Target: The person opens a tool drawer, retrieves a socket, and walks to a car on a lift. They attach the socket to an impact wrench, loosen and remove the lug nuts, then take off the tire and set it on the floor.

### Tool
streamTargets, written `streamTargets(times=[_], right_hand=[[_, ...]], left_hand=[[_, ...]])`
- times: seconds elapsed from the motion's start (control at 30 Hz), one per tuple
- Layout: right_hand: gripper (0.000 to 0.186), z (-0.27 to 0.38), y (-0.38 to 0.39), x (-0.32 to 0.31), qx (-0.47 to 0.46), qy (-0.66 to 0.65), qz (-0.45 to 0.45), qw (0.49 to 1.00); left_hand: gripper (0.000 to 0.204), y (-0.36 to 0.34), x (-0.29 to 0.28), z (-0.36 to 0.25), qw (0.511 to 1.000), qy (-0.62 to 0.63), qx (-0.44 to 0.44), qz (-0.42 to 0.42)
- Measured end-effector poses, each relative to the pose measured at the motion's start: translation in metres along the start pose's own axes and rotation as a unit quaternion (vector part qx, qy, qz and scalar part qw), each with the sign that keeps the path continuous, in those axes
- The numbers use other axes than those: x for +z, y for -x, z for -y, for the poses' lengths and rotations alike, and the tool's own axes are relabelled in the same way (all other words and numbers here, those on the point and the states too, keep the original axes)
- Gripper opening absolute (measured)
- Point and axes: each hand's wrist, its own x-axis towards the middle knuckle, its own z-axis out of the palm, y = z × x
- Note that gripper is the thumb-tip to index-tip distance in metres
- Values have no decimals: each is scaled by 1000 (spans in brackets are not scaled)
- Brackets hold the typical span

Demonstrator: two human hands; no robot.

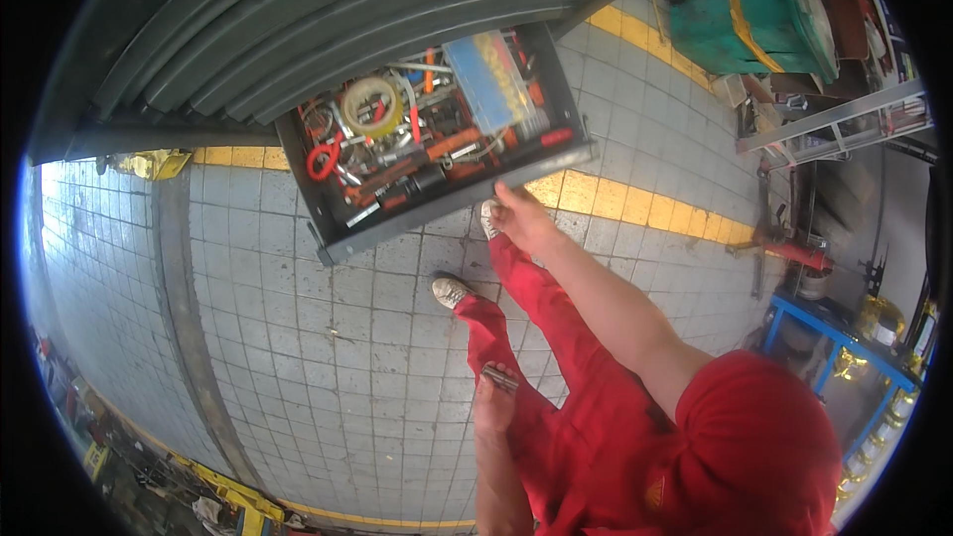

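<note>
Gripping the drawer (437, 206) front, right hand (521, 218); left hand (493, 399) holds a tool (499, 376).

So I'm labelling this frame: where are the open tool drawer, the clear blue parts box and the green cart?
open tool drawer (452, 210), head view, front wall.
clear blue parts box (493, 82), head view, lid middle.
green cart (759, 15), head view, side panel.
</note>
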Motion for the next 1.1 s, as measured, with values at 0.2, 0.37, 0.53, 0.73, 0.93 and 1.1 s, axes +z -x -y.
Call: streamTargets(times=[0.2, 0.37, 0.53, 0.73, 0.93, 1.1], right_hand=[[32, -42, 63, -54, 39, 31, -34, 998], [41, -64, 86, -70, 65, 100, -75, 990], [56, -76, 81, -53, 33, 164, -139, 976], [46, -57, 49, -20, 32, 148, -172, 973], [43, 23, -22, 37, 47, 216, -4, 975], [34, 102, -58, 115, 36, 77, 94, 992]], left_hand=[[38, 19, 3, -24, 999, -30, 6, 11], [39, 39, 6, -55, 998, -50, 13, 18], [37, 61, 8, -77, 997, -72, 12, -4], [36, 108, 20, -70, 991, -112, 50, -50], [40, 142, 28, -64, 979, -175, 73, -73], [43, 168, 24, -53, 975, -173, 88, -103]])
